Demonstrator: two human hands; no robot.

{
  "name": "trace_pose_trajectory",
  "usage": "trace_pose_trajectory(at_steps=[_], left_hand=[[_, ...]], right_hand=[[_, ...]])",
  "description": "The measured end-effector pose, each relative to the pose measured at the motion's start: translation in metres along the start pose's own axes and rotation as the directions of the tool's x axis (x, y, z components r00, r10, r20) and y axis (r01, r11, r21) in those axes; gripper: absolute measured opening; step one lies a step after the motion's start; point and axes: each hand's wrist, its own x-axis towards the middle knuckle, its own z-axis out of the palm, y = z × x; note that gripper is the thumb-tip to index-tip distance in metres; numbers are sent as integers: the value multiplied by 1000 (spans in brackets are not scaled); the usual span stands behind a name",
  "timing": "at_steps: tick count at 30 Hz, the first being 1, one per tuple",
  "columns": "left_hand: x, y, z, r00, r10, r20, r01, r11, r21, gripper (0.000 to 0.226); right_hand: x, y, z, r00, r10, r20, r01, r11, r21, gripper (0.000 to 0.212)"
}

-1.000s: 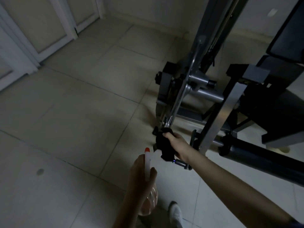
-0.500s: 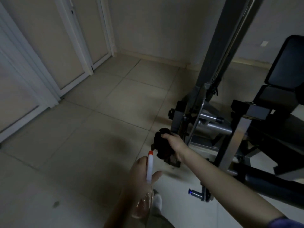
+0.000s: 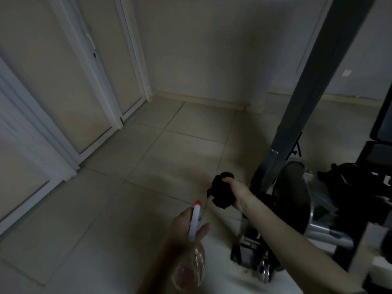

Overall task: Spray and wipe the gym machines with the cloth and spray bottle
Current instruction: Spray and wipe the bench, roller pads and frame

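Gloom and blur marked the head view. The right hand (image 3: 238, 193) had its grip clamped round a bunched black cloth (image 3: 221, 194), held low just beside the gym machine (image 3: 311, 107), by its grey upright; whether cloth touched metal could not be told. The left hand (image 3: 184, 227) had its grip curled round the spray bottle (image 3: 194, 221), red-tipped nozzle pointing forward, near the cloth. To wipe well, the cloth would want opening flatter, pressing onto the frame and drawing along it in overlapping strokes, with spray aimed at the metal, not the tiled floor (image 3: 169, 158).
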Motion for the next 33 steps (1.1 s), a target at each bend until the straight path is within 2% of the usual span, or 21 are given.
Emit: trace_pose_trajectory(at_steps=[1, 2, 5, 6, 7, 9, 10, 11, 14, 17, 23, 28, 33], left_hand=[[10, 3, -8, 999, -50, 10, 50, 999, 15, 58], [35, -3, -19, 999, -32, -15, 32, 999, 19, 62], [71, -1, -39, 995, 100, -9, -100, 994, 46, 100], [89, -5, -46, 994, 107, -24, -105, 993, 59, 100], [108, -10, -54, 994, 106, -37, -104, 993, 58, 87], [151, -21, -71, 992, 93, -81, -98, 993, -63, 38], [173, -24, -80, 993, 95, -73, -103, 989, -105, 24], [191, -27, -88, 993, 103, -58, -109, 987, -120, 19], [251, -33, -121, 981, 195, -26, -196, 975, -106, 18], [312, -36, -148, 975, 221, -17, -221, 968, -115, 17], [432, -32, -165, 955, 281, 94, -272, 957, -96, 20], [549, -15, -153, 934, 313, 172, -300, 949, -97, 26], [677, 33, -146, 930, 327, 167, -300, 939, -167, 13]], right_hand=[[8, -9, 7, 1000, -6, -8, 6, 1000, 8, 45], [19, -24, 20, 1000, -12, -14, 12, 1000, 8, 45], [42, -45, 36, 999, -19, -41, 20, 999, 31, 44], [54, -54, 45, 998, -15, -54, 18, 999, 43, 44], [65, -63, 52, 998, -21, -64, 24, 998, 54, 43], [89, -81, 66, 996, -32, -89, 38, 997, 63, 41], [102, -92, 73, 994, -36, -107, 44, 996, 76, 43], [113, -100, 79, 990, -39, -136, 51, 995, 85, 45], [145, -132, 98, 974, -59, -220, 86, 990, 112, 52], [169, -159, 111, 957, -59, -283, 104, 984, 144, 55], [228, -210, 120, 916, 13, -401, 106, 956, 273, 51], [305, -270, 118, 898, 7, -440, 177, 909, 376, 52], [384, -367, 110, 899, 6, -438, 213, 868, 449, 51]])
